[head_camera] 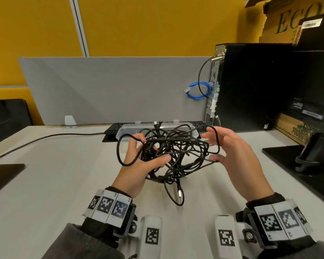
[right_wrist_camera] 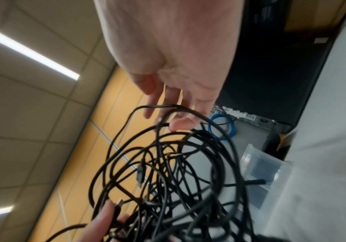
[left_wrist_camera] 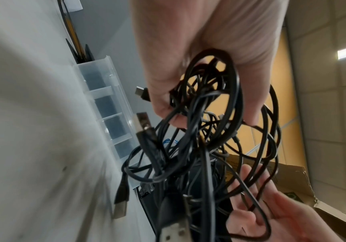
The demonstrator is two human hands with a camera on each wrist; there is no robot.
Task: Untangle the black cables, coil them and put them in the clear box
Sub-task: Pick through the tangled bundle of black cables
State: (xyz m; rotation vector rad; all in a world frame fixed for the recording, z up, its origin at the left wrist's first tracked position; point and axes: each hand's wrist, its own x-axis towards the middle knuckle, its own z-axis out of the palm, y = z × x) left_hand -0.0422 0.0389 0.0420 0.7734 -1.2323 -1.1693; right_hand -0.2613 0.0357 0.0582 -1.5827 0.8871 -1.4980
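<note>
Grey sleeves point(head_camera: 79, 238), black cuffs, white marker-tagged wristbands point(head_camera: 108, 204), white wrist cameras.

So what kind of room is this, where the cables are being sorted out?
Most likely an office workstation. A grey desk divider stands at the back of the pale desk, a black desktop computer tower sits to the right with a blue network cable beside it, and a keyboard lies behind the clear box.

Head view high, facing down-forward; both wrist views close, upward-tilted, sharing the cable tangle point(head_camera: 174, 152)
</note>
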